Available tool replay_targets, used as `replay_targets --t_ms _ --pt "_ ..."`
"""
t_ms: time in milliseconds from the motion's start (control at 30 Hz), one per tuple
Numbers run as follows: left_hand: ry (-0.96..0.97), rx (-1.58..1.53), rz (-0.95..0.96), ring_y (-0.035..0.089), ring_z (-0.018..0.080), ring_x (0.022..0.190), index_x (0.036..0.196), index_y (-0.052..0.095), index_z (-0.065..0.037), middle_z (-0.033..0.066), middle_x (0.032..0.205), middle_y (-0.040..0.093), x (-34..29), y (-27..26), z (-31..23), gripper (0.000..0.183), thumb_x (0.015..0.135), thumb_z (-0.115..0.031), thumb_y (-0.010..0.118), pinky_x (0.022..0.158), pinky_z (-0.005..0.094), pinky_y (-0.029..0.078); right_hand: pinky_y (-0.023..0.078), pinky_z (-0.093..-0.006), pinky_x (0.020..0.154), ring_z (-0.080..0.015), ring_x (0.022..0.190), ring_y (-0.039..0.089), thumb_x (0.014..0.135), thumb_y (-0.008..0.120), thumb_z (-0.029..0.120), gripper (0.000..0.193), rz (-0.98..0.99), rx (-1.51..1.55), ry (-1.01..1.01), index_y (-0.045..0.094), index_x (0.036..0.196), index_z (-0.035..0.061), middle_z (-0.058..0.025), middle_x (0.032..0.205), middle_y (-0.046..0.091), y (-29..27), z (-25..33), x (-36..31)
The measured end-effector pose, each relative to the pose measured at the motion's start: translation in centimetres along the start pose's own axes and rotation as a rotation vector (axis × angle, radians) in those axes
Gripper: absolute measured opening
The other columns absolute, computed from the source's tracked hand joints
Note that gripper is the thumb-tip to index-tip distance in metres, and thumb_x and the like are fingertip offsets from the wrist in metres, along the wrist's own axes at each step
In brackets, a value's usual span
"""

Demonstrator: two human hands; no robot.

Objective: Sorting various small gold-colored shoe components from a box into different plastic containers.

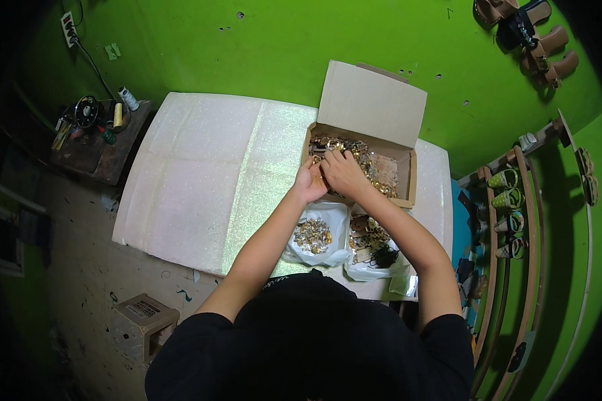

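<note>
Both my hands are together over the near left part of an open cardboard box that holds many small gold and dark metal-looking pieces. My left hand is cupped with the palm turned up. Its fingers are partly covered, and what lies in them is too small to name. Just right of it, my right hand has its fingers curled down and closed by the left palm; whatever they grip is hidden. Nearer to me, a white plastic-lined container holds small shiny silver and gold pieces.
A second plastic-lined container with mixed pieces and black strands stands beside the first. Everything rests on a pale glittery covered table. At left is a sewing machine table with thread spools; at right, a shoe rack. A stool stands lower left.
</note>
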State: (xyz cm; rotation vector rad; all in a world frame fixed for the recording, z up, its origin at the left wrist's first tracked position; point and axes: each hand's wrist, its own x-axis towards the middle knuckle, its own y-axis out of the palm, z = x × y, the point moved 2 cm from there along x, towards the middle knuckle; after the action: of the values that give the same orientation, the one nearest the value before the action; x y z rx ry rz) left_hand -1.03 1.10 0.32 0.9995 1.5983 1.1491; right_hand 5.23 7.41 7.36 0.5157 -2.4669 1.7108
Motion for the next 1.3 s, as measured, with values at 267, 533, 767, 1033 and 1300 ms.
replay_targets --t_ms 267,533,767,1033,1300 --pt "0.000 -0.024 0.007 0.042 0.0256 0.113 0.118 0.040 -0.004 0.0125 0.119 0.046 0.1 -0.2 0.1 0.055 0.090 -0.043 0.013 0.099 0.0385 0.028 0.034 -0.0305 0.062 -0.0181 0.077 0.046 0.072 0.045 0.016 0.012 0.033 -0.006 0.024 0.053 0.074 0.0071 -0.0050 0.077 0.047 0.1 0.1 -0.2" --pt "-0.102 -0.293 0.761 0.043 0.0263 0.111 0.118 0.039 0.002 0.0152 0.119 0.046 1.3 -1.9 0.0 0.061 0.090 -0.044 0.011 0.096 0.0384 0.032 0.037 -0.0388 0.070 -0.0299 0.084 0.047 0.077 0.048 0.015 0.015 0.002 0.482 0.370 0.050 0.081 0.0004 -0.0139 0.083 0.049 -0.2 -0.9 -1.1" --pt "-0.007 -0.095 0.145 0.030 0.0291 0.122 0.126 0.028 0.005 0.0196 0.130 0.032 -0.3 0.2 -0.2 0.067 0.088 -0.046 0.005 0.100 0.0385 0.028 0.043 -0.0353 0.067 -0.0302 0.074 0.054 0.075 0.057 0.018 0.022 0.425 1.075 0.460 0.052 0.080 -0.0035 -0.0174 0.079 0.055 -3.5 0.8 -3.7" --pt "-0.015 -0.120 0.173 0.028 0.0298 0.124 0.126 0.027 0.005 0.0201 0.132 0.029 0.1 0.2 0.0 0.069 0.088 -0.048 0.005 0.101 0.0387 0.027 0.044 -0.0320 0.067 -0.0233 0.071 0.056 0.069 0.063 0.010 0.009 0.355 1.128 0.359 0.060 0.073 0.0028 -0.0110 0.077 0.057 -3.2 -1.0 -3.9" --pt "-0.053 -0.159 0.199 0.049 0.0237 0.095 0.119 0.039 0.003 0.0135 0.106 0.051 0.5 -1.1 0.2 0.062 0.090 -0.044 0.009 0.084 0.0331 0.039 0.042 -0.0372 0.070 -0.0263 0.084 0.052 0.066 0.063 0.013 0.011 -0.013 0.569 0.377 0.061 0.074 0.0050 -0.0087 0.083 0.053 -1.7 -1.6 -1.1"
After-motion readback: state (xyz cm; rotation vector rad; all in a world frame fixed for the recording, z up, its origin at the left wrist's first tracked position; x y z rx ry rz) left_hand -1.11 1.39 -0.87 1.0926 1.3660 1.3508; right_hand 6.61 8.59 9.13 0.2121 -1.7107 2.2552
